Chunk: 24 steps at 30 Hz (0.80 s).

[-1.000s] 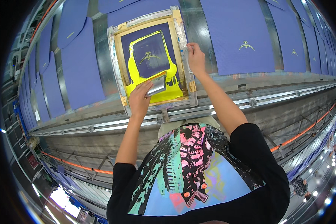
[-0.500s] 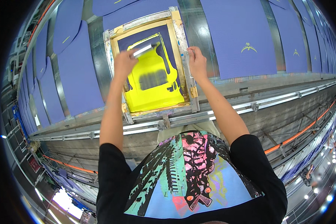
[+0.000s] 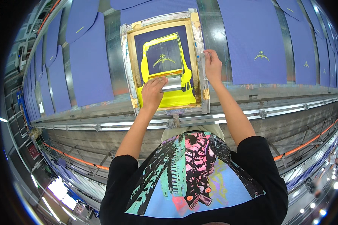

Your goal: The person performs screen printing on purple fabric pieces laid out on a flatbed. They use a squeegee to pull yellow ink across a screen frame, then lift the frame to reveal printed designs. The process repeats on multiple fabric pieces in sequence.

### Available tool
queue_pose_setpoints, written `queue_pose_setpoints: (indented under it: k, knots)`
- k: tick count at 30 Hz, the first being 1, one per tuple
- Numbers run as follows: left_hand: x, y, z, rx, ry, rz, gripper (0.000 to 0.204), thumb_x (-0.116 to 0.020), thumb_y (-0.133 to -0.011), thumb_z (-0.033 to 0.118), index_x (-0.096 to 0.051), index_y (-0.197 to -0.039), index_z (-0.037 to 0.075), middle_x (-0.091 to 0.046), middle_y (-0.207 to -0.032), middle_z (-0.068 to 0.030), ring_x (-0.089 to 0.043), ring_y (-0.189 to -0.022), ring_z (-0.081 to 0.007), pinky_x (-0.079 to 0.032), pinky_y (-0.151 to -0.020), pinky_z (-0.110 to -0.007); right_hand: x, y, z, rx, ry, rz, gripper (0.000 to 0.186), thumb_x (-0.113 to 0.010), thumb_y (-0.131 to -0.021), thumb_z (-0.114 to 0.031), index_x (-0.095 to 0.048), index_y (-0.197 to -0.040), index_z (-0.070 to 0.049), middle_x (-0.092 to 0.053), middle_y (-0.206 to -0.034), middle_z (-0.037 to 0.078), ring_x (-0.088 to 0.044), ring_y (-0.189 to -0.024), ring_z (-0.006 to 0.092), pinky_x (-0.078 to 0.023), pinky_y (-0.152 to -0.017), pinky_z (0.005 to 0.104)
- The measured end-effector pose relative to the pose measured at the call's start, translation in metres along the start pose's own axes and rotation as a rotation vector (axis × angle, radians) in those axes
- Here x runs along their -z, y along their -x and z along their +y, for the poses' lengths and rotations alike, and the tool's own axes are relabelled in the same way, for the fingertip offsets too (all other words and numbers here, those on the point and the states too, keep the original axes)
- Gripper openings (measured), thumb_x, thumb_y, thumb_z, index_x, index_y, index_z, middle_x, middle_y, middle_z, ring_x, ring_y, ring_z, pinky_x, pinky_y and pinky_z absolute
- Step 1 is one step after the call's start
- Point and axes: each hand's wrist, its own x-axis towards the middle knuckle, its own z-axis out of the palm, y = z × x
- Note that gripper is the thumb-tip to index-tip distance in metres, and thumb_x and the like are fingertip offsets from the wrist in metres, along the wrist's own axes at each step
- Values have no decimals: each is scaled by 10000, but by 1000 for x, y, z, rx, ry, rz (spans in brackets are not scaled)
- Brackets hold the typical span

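Note:
A wooden-framed printing screen [image 3: 132, 67] lies over a blue-purple fabric piece on the long table. My left hand [image 3: 154, 91] is closed on a squeegee [image 3: 172, 83] with a metallic holder, pressed against the mesh in the lower half of the frame. Yellow ink [image 3: 172, 100] lies thick below the squeegee and along the sides of the wiped area. Above the blade, a crown-like arc design [image 3: 163, 60] shows on the dark mesh. My right hand [image 3: 213, 66] is closed on the outer right side of the frame, by a metal fitting; its exact hold is partly hidden.
Blue-purple fabric pieces [image 3: 251, 41] lie in rows on the metal table, several to the right bearing small yellow prints. A metal rail [image 3: 229, 117] runs along the table's near edge, close to my body. Another table with orange piping [image 3: 75, 155] stands behind.
My left hand has drawn the squeegee down from the upper part of the screen, wiping ink off the middle and revealing the arc design. My right hand stays at the frame's right side.

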Motion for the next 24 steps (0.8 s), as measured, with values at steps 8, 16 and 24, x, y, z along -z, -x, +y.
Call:
queue_pose_setpoints:
  k: [8, 16, 24]
  knots:
    - [22, -165, -70, 264, 85, -214, 382, -717, -751, 118, -782, -1127, 142, -725, -828, -169, -715, -771, -325, -563, -722, -417, -2, 4, -4, 1, -46, -6, 192, -571, -1045, -218, -660, -1129, -70, -486, -590, 106, -462, -531, 197, -398, -557, 390]
    - [7, -90, -15, 257, -90, -318, 393, -600, -846, 79, -782, -1130, 279, -747, -1099, -79, -710, -956, -325, -577, -845, -455, -7, -1, 13, 51, -9, 40, 202, -581, -1042, -227, -655, -1136, -64, -529, -634, 126, -540, -568, 202, -440, -586, 387]
    - [7, 26, 2, 12, 126, -98, 404, -685, -771, -17, -747, -1143, 125, -724, -1239, -65, -672, -1153, -287, -546, -971, -410, -6, -14, 16, -90, -25, -98, 204, -599, -1018, -237, -678, -1129, -86, -671, -796, 202, -665, -770, 381, -485, -722, 479]
